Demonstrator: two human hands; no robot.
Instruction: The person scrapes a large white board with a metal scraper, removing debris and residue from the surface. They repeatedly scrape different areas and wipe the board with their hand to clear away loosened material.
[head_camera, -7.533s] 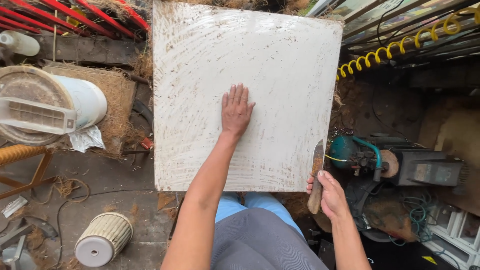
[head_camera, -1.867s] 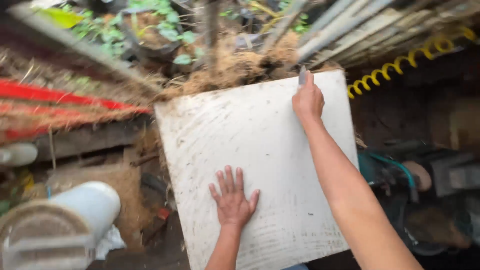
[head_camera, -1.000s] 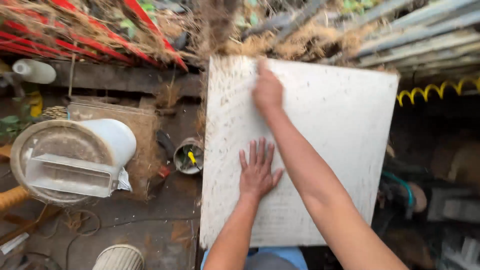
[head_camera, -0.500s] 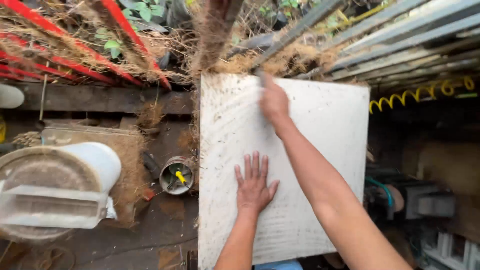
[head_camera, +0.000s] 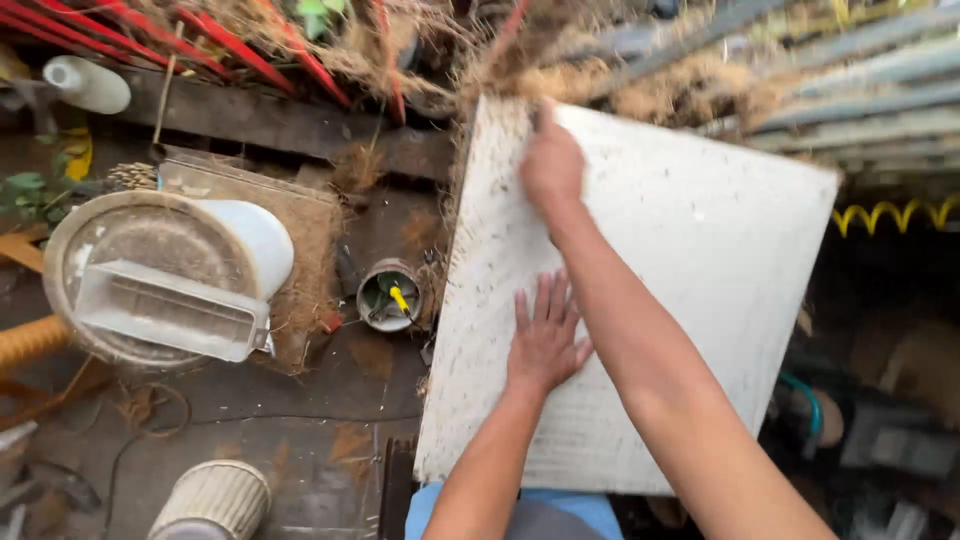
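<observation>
R hand (head_camera: 552, 160) moved from slab (head_camera: 700, 300) top-right to top-left, fist closed, tool hidden; scraping pass continues. L hand (head_camera: 545, 340) flat, fingers splayed.

Left hand (head_camera: 545, 340): open and flat, palm down, fingers spread and pointing away from the body.
Left forearm: bare, rising from the bottom edge of the view, nearly straight.
Right hand (head_camera: 552, 165): curled into a closed grip, knuckles up, reached far forward.
Right arm: bare, stretched out long, crossing diagonally over the left wrist side.
</observation>
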